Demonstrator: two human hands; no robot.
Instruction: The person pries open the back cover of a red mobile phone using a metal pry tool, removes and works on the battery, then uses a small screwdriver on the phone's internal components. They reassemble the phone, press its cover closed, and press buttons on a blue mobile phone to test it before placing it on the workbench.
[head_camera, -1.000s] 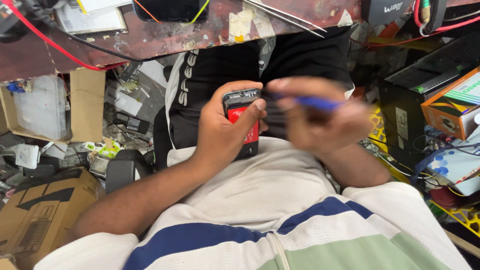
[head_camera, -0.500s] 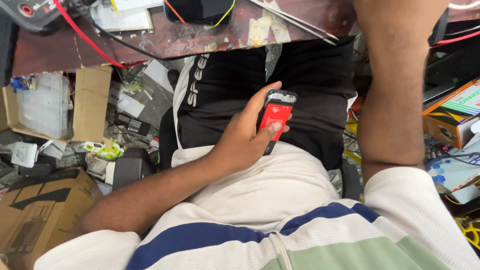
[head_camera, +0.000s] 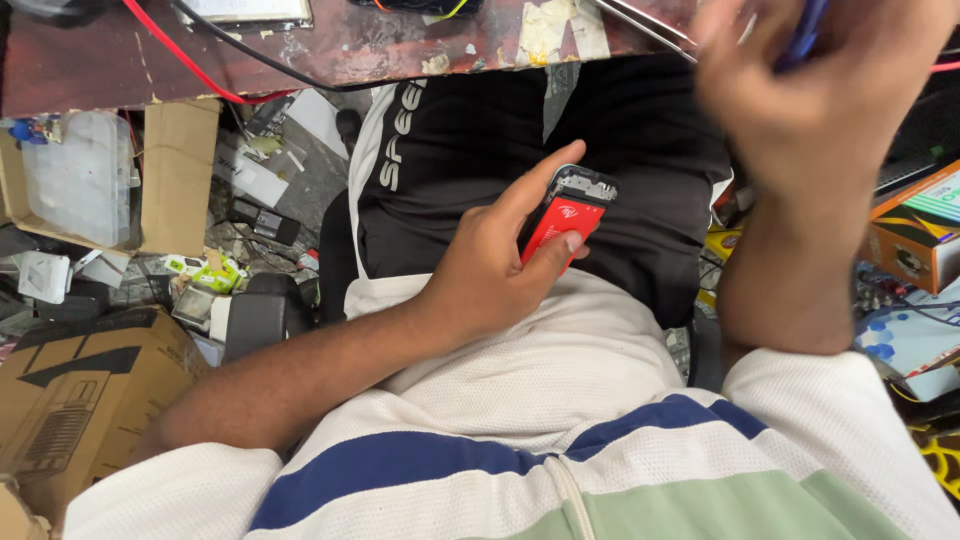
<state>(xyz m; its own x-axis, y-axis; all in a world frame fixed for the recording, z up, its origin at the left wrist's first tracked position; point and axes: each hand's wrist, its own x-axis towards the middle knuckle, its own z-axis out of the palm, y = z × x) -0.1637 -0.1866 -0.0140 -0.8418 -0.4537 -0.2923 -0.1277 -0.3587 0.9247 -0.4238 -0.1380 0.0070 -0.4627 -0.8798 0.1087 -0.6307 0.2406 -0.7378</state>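
My left hand (head_camera: 500, 265) grips a small red and black device (head_camera: 562, 218) with its back cover off, held over my lap against black shorts. My right hand (head_camera: 820, 85) is raised high at the upper right, near the workbench edge, blurred by motion. Its fingers are closed around a thin blue tool (head_camera: 800, 35), of which only a short length shows. The two hands are well apart.
A scratched dark red workbench (head_camera: 330, 50) runs along the top, with red and black wires on it. Cardboard boxes (head_camera: 70, 400) and scattered small parts cover the floor at left. Coloured boxes (head_camera: 915, 235) and cables crowd the right side.
My right hand, with the blue tool, has lifted away from the device up to the workbench edge. My left hand has tilted the device and shifted it right.
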